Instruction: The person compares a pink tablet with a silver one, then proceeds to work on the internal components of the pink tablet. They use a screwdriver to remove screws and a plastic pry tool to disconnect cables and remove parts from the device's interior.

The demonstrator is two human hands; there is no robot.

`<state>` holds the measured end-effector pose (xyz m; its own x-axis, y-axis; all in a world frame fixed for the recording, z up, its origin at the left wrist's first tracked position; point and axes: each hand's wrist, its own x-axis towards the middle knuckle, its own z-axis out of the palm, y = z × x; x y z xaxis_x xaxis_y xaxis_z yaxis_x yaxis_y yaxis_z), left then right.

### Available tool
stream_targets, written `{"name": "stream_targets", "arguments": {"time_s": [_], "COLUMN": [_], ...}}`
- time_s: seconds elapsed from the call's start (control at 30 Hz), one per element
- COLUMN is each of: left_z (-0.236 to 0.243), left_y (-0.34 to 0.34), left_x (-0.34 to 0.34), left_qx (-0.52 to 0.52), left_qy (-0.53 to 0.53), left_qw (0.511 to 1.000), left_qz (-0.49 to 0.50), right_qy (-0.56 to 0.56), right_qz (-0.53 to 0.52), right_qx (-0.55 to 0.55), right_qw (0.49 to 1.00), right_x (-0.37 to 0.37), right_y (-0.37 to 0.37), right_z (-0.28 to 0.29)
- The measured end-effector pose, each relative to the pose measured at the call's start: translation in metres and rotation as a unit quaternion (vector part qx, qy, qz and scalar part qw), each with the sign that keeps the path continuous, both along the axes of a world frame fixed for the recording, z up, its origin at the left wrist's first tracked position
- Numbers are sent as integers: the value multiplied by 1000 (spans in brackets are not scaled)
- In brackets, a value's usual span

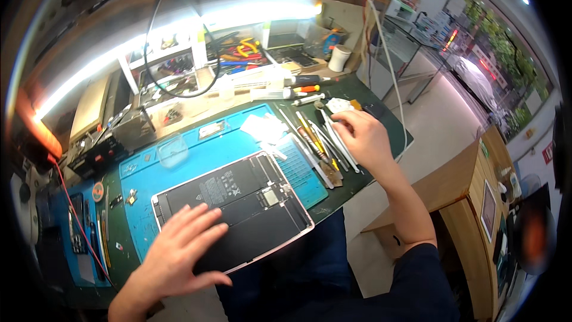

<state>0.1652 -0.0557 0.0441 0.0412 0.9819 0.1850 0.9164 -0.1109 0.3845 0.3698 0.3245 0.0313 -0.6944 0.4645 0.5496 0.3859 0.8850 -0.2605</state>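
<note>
An opened tablet (238, 226) with a light metal rim lies at the near edge of the blue work mat (140, 214), its black battery cells and circuit board exposed. Over its lower left part my left hand (182, 247) is spread, fingers apart, holding nothing; whether it touches the tablet I cannot tell. My right hand (364, 140) is over the right end of a row of hand tools, fingers bent together beside white tweezers (339, 140). What they pinch, if anything, is hidden. Next to it lie a brown-handled tool (311, 142) and several slim picks and drivers.
A clear plastic box (172, 150) and white tissue (262, 128) sit on the mat. Screwdrivers (307, 80) and a white cup (339, 58) stand farther back, below a bright lamp. A black cable (147, 53) loops down above the bench. A wooden desk (459, 214) is to the right.
</note>
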Motion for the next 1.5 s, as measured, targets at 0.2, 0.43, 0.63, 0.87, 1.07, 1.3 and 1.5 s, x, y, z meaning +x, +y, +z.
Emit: {"name": "stream_targets", "arguments": {"time_s": [0.2, 0.43, 0.63, 0.87, 1.07, 1.3, 1.5], "left_z": [-10, -4, 5, 1, -3, -5, -4], "left_y": [-4, -4, -3, 11, 36, 42, 45], "left_x": [19, 16, 12, 17, 23, 26, 27], "left_qx": [-39, -60, -65, 14, 52, 34, 25], "left_qy": [82, 86, 46, 43, 69, 105, 117], "left_qw": [996, 994, 997, 997, 993, 988, 987], "left_qz": [-17, -33, -22, 63, 84, 105, 109], "right_qy": [-162, -153, -155, -74, -41, -14, -14], "right_qz": [-15, -40, -44, 187, 358, 324, 324], "right_qx": [-78, -151, -112, -36, 6, 20, 37], "right_qw": [984, 976, 981, 979, 933, 946, 945], "right_x": [-30, -38, -32, -7, -14, -20, -21], "right_y": [4, 0, -9, -61, -107, -114, -113], "right_z": [-4, -7, 13, 9, -24, -36, -38]}}
